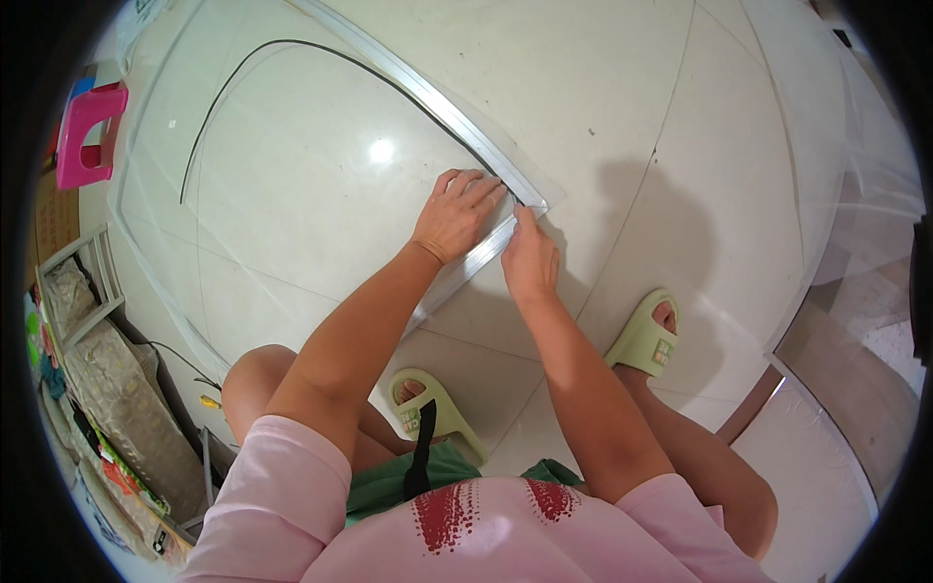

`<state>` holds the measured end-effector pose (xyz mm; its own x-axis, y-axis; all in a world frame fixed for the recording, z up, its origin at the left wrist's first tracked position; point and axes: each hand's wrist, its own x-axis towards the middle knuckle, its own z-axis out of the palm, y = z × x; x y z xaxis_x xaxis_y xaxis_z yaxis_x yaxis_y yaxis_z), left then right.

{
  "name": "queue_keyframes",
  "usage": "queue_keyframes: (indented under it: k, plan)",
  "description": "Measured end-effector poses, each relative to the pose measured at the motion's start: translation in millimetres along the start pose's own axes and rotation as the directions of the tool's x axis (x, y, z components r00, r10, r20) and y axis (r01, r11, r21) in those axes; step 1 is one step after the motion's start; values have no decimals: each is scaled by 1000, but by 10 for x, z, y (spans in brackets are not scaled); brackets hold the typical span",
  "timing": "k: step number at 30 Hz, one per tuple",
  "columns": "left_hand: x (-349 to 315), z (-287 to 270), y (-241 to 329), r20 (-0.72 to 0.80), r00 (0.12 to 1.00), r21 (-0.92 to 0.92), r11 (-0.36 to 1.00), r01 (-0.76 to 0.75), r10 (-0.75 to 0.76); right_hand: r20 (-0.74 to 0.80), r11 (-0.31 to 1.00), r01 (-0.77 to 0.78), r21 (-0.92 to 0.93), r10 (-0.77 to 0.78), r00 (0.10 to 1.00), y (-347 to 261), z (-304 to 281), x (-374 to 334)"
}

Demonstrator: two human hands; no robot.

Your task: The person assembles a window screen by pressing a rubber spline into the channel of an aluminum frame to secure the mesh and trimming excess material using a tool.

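Observation:
A silver metal frame (418, 85) lies on the floor, and two of its bars meet at a corner. Sheer see-through sheeting (542, 185) spreads under and past that corner. Along the inner side of the long bar runs a thin black cord (364, 66); its far end curves loose to the left over the floor. My left hand (455, 216) rests beside the corner, its fingers stretched toward the cord and bar. Right at the corner, my right hand (532, 260) is closed with the thumb at the cord's end; what it grips is hidden.
A pink plastic stool (92, 136) stands at the far left. Below it is a metal rack (92, 282) by a patterned cushion (112, 389). My feet in green slippers (646, 335) are near the frame. More sheer sheeting (846, 243) and a brown-edged panel (753, 408) lie at the right.

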<state>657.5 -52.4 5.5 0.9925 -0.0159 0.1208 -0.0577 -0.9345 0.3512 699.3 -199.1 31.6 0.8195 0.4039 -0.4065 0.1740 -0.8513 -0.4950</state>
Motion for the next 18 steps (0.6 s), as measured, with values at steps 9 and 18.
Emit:
queue_keyframes:
  k: [9, 18]
  plan:
    - [14, -69, 136, 106, 992, -7, 998, 66, -65, 3, 1000, -16, 15, 16, 1000, 42, -88, -23]
    - [-23, 3, 301, 55, 992, 15, 993, 116, -116, 40, 999, -41, 12, 40, 998, 40, -96, -51]
